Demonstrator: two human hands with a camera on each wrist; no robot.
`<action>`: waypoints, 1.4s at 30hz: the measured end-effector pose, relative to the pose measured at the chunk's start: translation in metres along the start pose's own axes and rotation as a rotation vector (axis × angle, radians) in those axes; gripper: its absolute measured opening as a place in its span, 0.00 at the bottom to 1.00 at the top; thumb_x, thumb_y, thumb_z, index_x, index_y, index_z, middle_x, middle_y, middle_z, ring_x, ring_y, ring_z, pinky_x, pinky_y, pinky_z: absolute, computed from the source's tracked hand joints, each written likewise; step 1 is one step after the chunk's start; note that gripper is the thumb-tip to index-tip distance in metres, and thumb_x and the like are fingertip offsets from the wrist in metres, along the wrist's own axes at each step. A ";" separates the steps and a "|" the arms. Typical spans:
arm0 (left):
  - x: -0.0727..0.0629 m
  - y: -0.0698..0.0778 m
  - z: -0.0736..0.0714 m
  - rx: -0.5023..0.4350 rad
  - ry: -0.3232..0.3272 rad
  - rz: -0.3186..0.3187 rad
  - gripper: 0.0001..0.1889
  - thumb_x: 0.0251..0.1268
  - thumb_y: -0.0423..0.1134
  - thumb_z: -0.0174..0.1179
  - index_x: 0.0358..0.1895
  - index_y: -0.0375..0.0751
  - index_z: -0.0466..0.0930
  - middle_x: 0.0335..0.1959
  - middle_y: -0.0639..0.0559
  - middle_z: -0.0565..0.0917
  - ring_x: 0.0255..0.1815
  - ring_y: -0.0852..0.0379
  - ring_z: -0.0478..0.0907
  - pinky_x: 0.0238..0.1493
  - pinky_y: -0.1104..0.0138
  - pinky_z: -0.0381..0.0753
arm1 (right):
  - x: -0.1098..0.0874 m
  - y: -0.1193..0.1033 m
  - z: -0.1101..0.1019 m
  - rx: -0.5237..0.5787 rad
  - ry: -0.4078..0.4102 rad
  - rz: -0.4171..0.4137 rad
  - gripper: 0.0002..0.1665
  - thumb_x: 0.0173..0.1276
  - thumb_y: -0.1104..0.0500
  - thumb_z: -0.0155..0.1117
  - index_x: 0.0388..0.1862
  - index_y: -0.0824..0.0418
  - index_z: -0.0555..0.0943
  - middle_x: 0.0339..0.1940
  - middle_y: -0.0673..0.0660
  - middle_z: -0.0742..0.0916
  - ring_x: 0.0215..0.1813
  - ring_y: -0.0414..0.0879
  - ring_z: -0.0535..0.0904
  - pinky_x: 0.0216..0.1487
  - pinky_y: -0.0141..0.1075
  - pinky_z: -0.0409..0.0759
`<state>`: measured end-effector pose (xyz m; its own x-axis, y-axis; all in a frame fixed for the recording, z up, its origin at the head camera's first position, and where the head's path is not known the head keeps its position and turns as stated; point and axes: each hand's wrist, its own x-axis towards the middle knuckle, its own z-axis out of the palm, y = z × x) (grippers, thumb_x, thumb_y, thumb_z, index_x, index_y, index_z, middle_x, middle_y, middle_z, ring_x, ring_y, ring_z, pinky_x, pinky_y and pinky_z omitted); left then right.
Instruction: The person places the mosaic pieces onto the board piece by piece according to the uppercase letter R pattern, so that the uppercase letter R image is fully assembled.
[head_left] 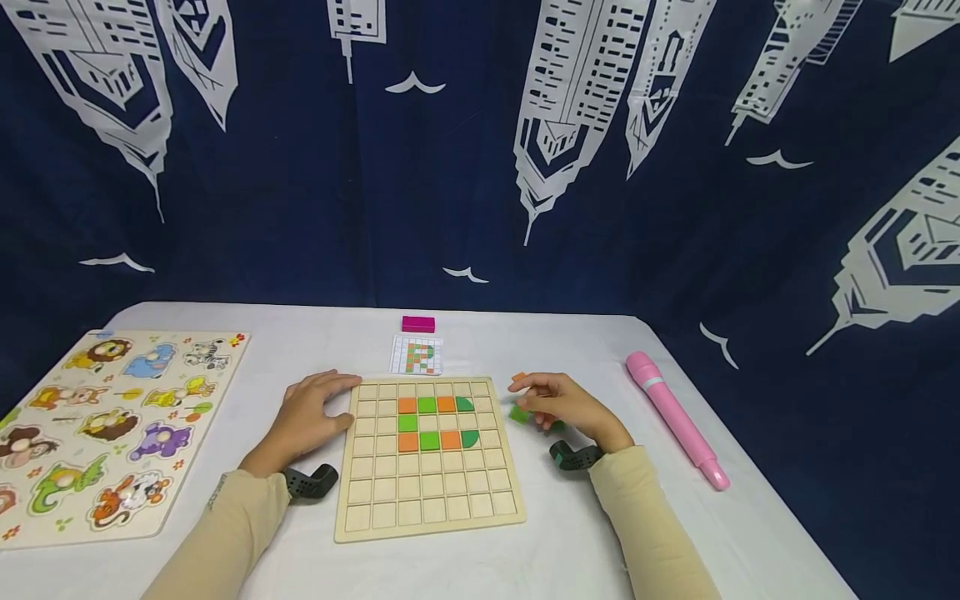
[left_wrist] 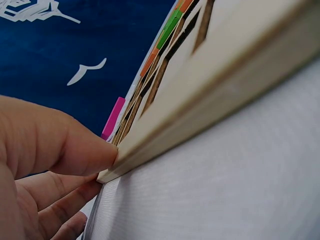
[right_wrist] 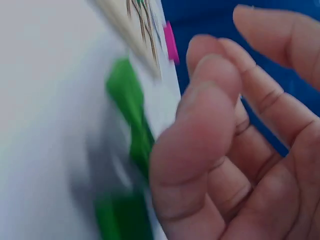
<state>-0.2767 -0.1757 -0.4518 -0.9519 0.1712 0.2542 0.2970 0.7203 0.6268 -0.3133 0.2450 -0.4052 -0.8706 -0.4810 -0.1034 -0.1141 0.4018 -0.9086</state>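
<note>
Head view: illumination is even and diffuse. The table [head_left: 570,554] appears bright; the curtain [head_left: 450,183] appears dark. Left wrist view: the board [left_wrist: 225,90] softens toward the lens. Right wrist view: green blocks [right_wrist: 122,220] are blurred, their grey shadow smeared.

A dark blue cloth [head_left: 450,183] hangs behind the table [head_left: 573,533] and down past its right side, printed with white upside-down tall buildings [head_left: 581,83] and small white birds [head_left: 412,84], while a plain white covering spreads over the tabletop in even light.
</note>
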 end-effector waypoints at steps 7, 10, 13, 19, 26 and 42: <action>0.000 -0.001 0.000 -0.004 -0.002 -0.002 0.30 0.60 0.34 0.68 0.69 0.32 0.82 0.71 0.34 0.81 0.80 0.29 0.66 0.79 0.35 0.54 | -0.017 0.031 -0.032 0.098 0.052 -0.001 0.25 0.78 0.66 0.64 0.67 0.81 0.76 0.42 0.49 0.89 0.28 0.38 0.74 0.29 0.28 0.77; 0.001 -0.002 0.000 0.000 -0.002 0.000 0.30 0.60 0.34 0.68 0.69 0.32 0.82 0.71 0.33 0.81 0.80 0.29 0.66 0.79 0.35 0.54 | -0.022 0.037 -0.040 0.135 0.060 -0.002 0.25 0.79 0.67 0.63 0.68 0.82 0.74 0.35 0.48 0.87 0.29 0.37 0.75 0.29 0.27 0.76; 0.001 -0.002 0.000 0.001 -0.002 0.002 0.30 0.60 0.35 0.68 0.69 0.32 0.82 0.71 0.34 0.81 0.80 0.29 0.66 0.79 0.35 0.54 | -0.025 0.042 -0.045 0.162 0.065 -0.010 0.25 0.79 0.67 0.62 0.67 0.82 0.74 0.33 0.48 0.87 0.29 0.37 0.75 0.29 0.26 0.76; 0.001 -0.003 0.000 0.002 -0.006 0.002 0.30 0.60 0.35 0.67 0.69 0.33 0.82 0.71 0.33 0.81 0.80 0.29 0.66 0.78 0.35 0.54 | -0.027 0.045 -0.046 0.159 0.068 -0.002 0.24 0.79 0.67 0.64 0.67 0.81 0.76 0.34 0.47 0.86 0.30 0.36 0.75 0.30 0.26 0.77; 0.001 -0.003 0.000 0.004 -0.007 0.003 0.31 0.60 0.35 0.68 0.70 0.33 0.82 0.71 0.34 0.81 0.80 0.29 0.66 0.78 0.35 0.55 | -0.029 0.048 -0.046 0.110 0.036 0.007 0.25 0.77 0.69 0.64 0.65 0.85 0.73 0.35 0.46 0.87 0.25 0.36 0.69 0.26 0.25 0.68; 0.002 -0.004 0.001 0.002 -0.002 0.003 0.31 0.60 0.34 0.67 0.69 0.33 0.82 0.71 0.34 0.81 0.80 0.29 0.65 0.78 0.36 0.55 | -0.027 0.053 -0.049 0.019 -0.032 -0.019 0.25 0.62 0.74 0.73 0.56 0.87 0.78 0.30 0.48 0.81 0.28 0.35 0.74 0.30 0.26 0.77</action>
<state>-0.2794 -0.1777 -0.4542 -0.9510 0.1751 0.2547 0.3000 0.7211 0.6245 -0.3190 0.3177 -0.4305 -0.8528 -0.5128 -0.0989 -0.1209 0.3779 -0.9179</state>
